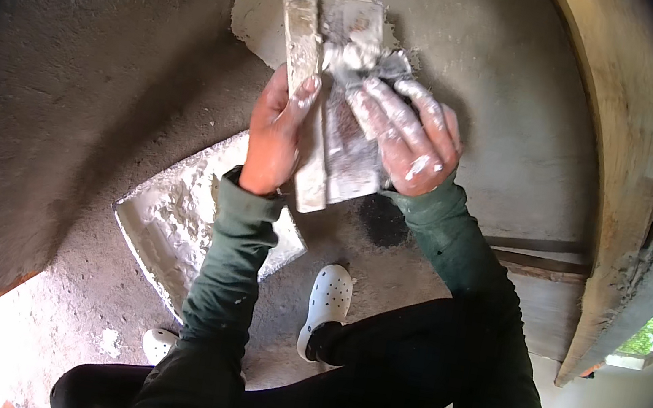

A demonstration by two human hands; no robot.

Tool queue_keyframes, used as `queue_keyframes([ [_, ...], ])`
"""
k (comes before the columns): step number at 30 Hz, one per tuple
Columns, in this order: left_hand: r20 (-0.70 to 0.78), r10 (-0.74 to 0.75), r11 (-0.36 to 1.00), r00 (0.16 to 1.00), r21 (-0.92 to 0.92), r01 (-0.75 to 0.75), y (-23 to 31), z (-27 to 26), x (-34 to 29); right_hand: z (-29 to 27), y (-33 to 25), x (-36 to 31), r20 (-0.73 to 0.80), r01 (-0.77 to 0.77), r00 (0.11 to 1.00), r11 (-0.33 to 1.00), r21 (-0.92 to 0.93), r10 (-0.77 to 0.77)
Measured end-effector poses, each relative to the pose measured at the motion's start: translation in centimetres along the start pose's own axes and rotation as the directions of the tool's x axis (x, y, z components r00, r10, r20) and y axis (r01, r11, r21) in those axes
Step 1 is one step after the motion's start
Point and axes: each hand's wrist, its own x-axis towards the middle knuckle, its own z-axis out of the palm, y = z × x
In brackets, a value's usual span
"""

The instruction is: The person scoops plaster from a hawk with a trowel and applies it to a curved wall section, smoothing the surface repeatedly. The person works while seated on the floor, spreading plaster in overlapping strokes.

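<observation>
- The surroundings are a rough grey-brown wall [514,97] with a pale plaster patch [266,2] at the top, a curved wooden beam [631,193] on the right and a dusty floor [275,337] below.
- Near the top centre, in front of the wall, is a wide plastering spatula [360,162], tilted, its grey plate smeared with white plaster and a long pale bar [314,181] along its left edge.
- The left hand [274,140] grips that bar, thumb laid over its front.
- The right hand [417,146], white-smeared, reaches over the plate with fingers extended together; a dark, blurred piece [395,65] shows just beyond them, and whether the hand grips it I cannot tell.
- A wet white lump [356,57] sits on the plate near those fingertips.
- Lower left, a tray [145,256] of white plaster lies partly behind the left sleeve [222,298].
- A white perforated clog [329,297] stands near the tray.
</observation>
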Motion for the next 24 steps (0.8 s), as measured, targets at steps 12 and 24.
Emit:
queue_keyframes([
  [12, 0.007, -0.219, 0.974, 0.976, -0.052, 0.219, -0.9, -3.2, -1.3, -2.2, 1.2, -3.1, 0.172, -0.411, 0.601, 0.118, 0.904, 0.78],
  [24, -0.092, -0.455, 0.885, 0.886, -0.154, 0.439, -8.6, -3.1, -2.8, 3.6, 8.3, -21.4, 0.814, -0.58, 0.384, -0.572, 0.58, 0.436],
])
